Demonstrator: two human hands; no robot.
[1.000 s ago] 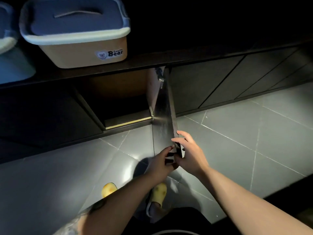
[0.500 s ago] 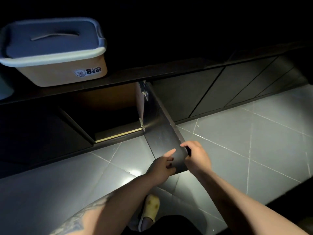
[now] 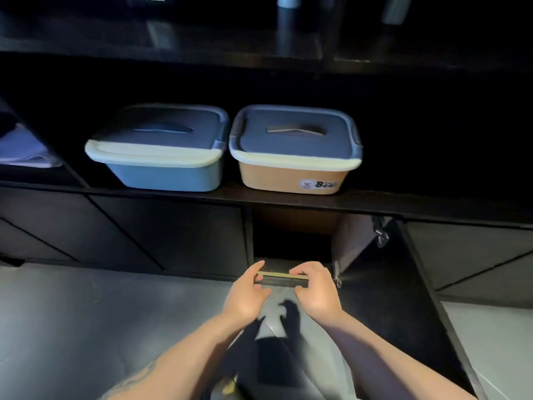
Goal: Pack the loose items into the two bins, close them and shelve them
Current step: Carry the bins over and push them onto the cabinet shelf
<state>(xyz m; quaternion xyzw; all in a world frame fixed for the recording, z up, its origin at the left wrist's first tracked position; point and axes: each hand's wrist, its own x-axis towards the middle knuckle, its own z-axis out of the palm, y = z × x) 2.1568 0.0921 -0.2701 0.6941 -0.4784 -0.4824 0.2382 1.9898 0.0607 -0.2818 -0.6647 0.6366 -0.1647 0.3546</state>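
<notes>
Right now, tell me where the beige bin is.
In the head view, the beige bin sits lidded on the dark shelf, right of the blue bin, directly above the open cabinet compartment.

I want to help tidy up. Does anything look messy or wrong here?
Mostly tidy: the blue bin and the tan bin sit closed on the shelf. Only the cabinet door below stands wide open over the floor.

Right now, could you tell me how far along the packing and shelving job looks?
Nearly finished, it seems. Done: the blue bin and the tan bin sit side by side on the shelf, lids on. In hand: the left hand and right hand hover at the lower cabinet opening, beside its open door, holding nothing. Left: probably closing that door; no loose items are visible.
</notes>
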